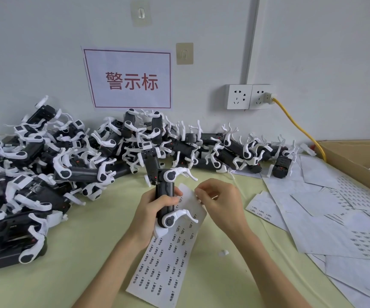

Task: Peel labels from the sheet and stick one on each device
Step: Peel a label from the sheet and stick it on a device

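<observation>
Left hand [155,210]: clamped on black device with white arms [165,196].
Right hand [218,201]: pinches white paper label sheet [170,258].
Left to do: big pile of devices [68,156] seems unlabelled.

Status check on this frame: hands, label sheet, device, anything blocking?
Left hand grips device upright, sheet tucked behind. Right hand pinching at label sheet top edge. Label not yet on device. Nothing blocking; device pile sits behind.

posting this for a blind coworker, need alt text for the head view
A left hand grips a black-and-white device while the right hand picks at a label sheet. More devices are piled against the wall.
</observation>
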A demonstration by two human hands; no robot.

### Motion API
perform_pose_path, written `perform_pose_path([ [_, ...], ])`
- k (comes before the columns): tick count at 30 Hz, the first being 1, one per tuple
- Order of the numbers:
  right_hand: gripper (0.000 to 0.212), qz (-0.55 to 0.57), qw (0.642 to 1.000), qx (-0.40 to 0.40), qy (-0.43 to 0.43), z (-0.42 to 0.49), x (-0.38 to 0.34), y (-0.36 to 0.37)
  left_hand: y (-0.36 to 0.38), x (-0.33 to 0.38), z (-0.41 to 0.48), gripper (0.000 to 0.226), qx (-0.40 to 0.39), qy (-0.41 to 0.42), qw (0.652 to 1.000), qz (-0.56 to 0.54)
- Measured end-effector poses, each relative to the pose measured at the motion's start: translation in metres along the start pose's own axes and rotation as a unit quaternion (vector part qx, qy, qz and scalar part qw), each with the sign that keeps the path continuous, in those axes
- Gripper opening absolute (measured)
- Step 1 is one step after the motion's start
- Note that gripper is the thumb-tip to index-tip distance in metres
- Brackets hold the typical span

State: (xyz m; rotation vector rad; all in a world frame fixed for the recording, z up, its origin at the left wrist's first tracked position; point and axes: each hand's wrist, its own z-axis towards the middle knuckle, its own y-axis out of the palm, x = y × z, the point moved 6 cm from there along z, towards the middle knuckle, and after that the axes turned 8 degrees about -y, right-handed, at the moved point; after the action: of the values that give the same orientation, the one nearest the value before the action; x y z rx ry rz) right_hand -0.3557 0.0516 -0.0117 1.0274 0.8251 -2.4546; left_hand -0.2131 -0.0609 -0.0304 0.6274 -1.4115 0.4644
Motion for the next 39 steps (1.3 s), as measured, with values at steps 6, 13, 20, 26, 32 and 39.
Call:
perform_pose_path([
  [6,0.024,0.056,0.998,0.023,0.019,0.002,0.003,-0.004,-0.008,-0.003,0.002,0.047,0.059,-0.025,0.997,0.039],
  [13,0.041,0.072,0.997,0.018,0.021,0.001,-0.002,-0.002,-0.021,-0.003,0.002,0.041,0.117,-0.030,0.993,0.015],
  [20,0.035,0.083,0.996,0.036,0.018,0.002,-0.003,-0.007,-0.016,-0.009,0.004,0.050,0.093,-0.090,0.991,-0.041],
  [26,0.031,0.087,0.995,0.048,0.027,0.001,-0.001,-0.007,-0.013,-0.009,0.003,0.025,0.092,-0.082,0.992,0.031],
  [32,0.033,0.089,0.994,0.054,0.041,0.000,0.001,-0.007,-0.026,-0.008,0.004,0.018,0.173,-0.055,0.982,0.046],
  [39,0.024,0.070,0.996,0.044,0.015,0.001,-0.004,-0.005,-0.030,0.006,-0.005,0.042,0.233,0.014,0.971,0.050],
])
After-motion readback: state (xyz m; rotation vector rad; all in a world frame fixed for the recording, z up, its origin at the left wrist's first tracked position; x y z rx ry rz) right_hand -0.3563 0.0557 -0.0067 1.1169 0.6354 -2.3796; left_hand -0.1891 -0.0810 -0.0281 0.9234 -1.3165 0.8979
